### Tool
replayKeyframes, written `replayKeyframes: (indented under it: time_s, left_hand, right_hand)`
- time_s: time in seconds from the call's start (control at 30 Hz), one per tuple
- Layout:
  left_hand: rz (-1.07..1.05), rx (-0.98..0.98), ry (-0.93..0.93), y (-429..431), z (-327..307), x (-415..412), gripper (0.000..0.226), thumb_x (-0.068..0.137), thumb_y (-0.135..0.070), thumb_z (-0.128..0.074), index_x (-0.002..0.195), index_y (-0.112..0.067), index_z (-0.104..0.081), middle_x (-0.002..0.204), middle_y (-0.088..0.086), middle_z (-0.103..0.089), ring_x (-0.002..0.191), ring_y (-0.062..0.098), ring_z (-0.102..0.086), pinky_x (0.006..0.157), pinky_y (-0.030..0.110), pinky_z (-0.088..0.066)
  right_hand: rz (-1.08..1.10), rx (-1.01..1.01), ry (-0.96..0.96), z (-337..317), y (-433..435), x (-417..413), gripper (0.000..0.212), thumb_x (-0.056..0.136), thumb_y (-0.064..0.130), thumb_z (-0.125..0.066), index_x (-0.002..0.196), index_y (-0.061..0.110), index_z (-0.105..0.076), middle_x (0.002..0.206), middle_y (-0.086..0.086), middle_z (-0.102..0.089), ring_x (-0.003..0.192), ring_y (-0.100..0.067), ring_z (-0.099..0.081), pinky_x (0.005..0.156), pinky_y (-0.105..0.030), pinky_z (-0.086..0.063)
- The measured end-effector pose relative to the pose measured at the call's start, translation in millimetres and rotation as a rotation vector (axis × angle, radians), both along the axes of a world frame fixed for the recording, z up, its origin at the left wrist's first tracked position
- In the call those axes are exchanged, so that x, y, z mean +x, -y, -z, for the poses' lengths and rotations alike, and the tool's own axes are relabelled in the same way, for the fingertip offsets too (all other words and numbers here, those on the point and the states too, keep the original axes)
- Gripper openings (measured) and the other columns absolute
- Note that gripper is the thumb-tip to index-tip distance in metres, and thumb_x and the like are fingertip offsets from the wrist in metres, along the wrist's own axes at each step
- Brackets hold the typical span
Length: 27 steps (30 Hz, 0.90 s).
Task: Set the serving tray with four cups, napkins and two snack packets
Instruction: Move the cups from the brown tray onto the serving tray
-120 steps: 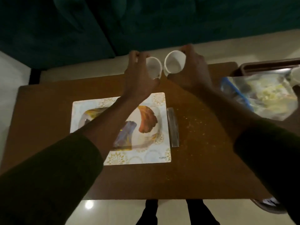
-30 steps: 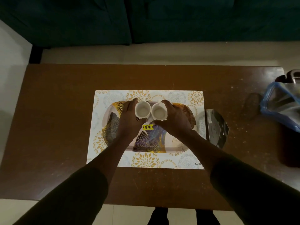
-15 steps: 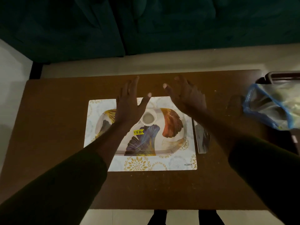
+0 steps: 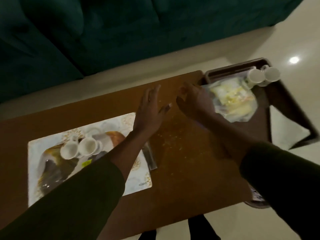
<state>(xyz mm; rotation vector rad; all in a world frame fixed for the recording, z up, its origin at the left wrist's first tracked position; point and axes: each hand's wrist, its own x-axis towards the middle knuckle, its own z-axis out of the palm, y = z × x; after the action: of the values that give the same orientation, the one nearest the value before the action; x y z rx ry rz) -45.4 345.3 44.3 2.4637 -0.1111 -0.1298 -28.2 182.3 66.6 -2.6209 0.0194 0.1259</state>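
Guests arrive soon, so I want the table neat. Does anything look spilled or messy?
Yes. Small pale crumbs are scattered over the bare brown table, between the placemat and the side tray. The two cups on the serving tray stand upright.

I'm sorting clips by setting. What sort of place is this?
Most likely a home living room: a dark teal sofa stands behind a low wooden coffee table, which carries a patterned placemat and a serving tray with two white cups. Pale glossy floor tiles surround it.

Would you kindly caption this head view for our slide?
Two cups sit on the serving tray; both empty hands, left and right, reach toward two more cups.
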Motion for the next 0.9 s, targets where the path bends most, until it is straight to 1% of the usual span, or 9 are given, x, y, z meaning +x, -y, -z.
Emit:
replayKeyframes:
  time_s: [0.13,0.3,0.43,0.53,0.57,0.67,0.7,0.77,0.9]
  left_hand:
    - [0.078,-0.027,-0.017,80,4,20,0.07,0.092,-0.046,-0.055,0.152,-0.027,-0.022,0.158,0.006,-0.024,0.142,0.026,-0.032,0.103,0.044,-0.044]
    - [0.161,-0.13,0.023,171,3,46,0.065,0.092,-0.036,-0.061,0.148,-0.022,-0.032,0.151,0.005,-0.034,0.136,0.021,-0.038,0.1,0.034,-0.043]
    - [0.196,-0.15,0.004,233,13,58,0.065,0.091,-0.033,-0.061,0.148,-0.019,-0.032,0.154,0.009,-0.032,0.142,0.02,-0.025,0.105,0.033,-0.036]
    - [0.222,-0.128,-0.01,267,25,65,0.069,0.09,-0.03,-0.064,0.149,-0.019,-0.031,0.154,0.01,-0.032,0.14,0.017,-0.018,0.106,0.028,-0.031]
    - [0.227,-0.132,-0.036,277,30,70,0.071,0.089,-0.029,-0.066,0.15,-0.019,-0.029,0.155,0.01,-0.031,0.142,0.019,-0.022,0.107,0.028,-0.031]
    - [0.22,-0.129,-0.103,299,44,87,0.079,0.087,-0.023,-0.069,0.152,-0.019,-0.025,0.157,0.011,-0.027,0.144,0.026,-0.03,0.11,0.032,-0.032]
    - [0.214,-0.121,-0.109,305,47,92,0.081,0.086,-0.021,-0.07,0.152,-0.018,-0.024,0.157,0.011,-0.026,0.144,0.027,-0.03,0.11,0.032,-0.031]
    - [0.204,-0.112,-0.118,318,53,106,0.085,0.083,-0.023,-0.073,0.152,-0.016,-0.024,0.157,0.011,-0.027,0.144,0.027,-0.03,0.11,0.032,-0.03]
    - [0.204,-0.09,-0.156,347,64,129,0.084,0.074,-0.033,-0.08,0.144,-0.014,-0.036,0.144,0.009,-0.047,0.131,0.028,-0.045,0.101,0.037,-0.044]
  right_hand:
    - [0.107,0.035,0.026,-2,82,-2,0.028,0.085,0.025,-0.059,0.112,0.018,-0.06,0.112,-0.002,-0.064,0.094,-0.025,-0.062,0.068,-0.03,-0.044]
    - [0.222,0.025,0.056,-1,170,7,0.027,0.085,0.029,-0.059,0.11,0.021,-0.06,0.106,0.004,-0.065,0.085,-0.018,-0.063,0.069,-0.03,-0.049]
    - [0.302,0.005,0.013,11,225,11,0.03,0.084,0.025,-0.058,0.114,0.018,-0.06,0.112,-0.002,-0.066,0.094,-0.025,-0.064,0.074,-0.035,-0.052]
    - [0.358,-0.007,-0.045,27,263,12,0.028,0.083,0.025,-0.055,0.11,0.016,-0.059,0.111,-0.005,-0.065,0.096,-0.032,-0.063,0.069,-0.036,-0.049]
    - [0.37,-0.008,-0.046,33,275,14,0.031,0.082,0.031,-0.052,0.108,0.015,-0.059,0.109,-0.007,-0.064,0.096,-0.033,-0.062,0.067,-0.034,-0.046]
    - [0.391,0.035,-0.017,48,301,27,0.072,0.063,0.057,-0.036,0.117,0.013,-0.055,0.121,-0.007,-0.06,0.105,-0.031,-0.06,0.073,-0.034,-0.048]
    - [0.41,0.055,-0.011,52,308,32,0.077,0.061,0.059,-0.038,0.122,0.015,-0.051,0.125,-0.006,-0.058,0.11,-0.03,-0.058,0.076,-0.034,-0.046]
    - [0.433,0.087,-0.002,63,320,44,0.073,0.064,0.059,-0.052,0.123,0.016,-0.048,0.126,-0.006,-0.056,0.111,-0.03,-0.057,0.074,-0.03,-0.038]
    - [0.389,0.067,-0.023,88,341,66,0.062,0.069,0.041,-0.069,0.121,0.015,-0.047,0.122,-0.007,-0.058,0.108,-0.031,-0.057,0.071,-0.029,-0.034]
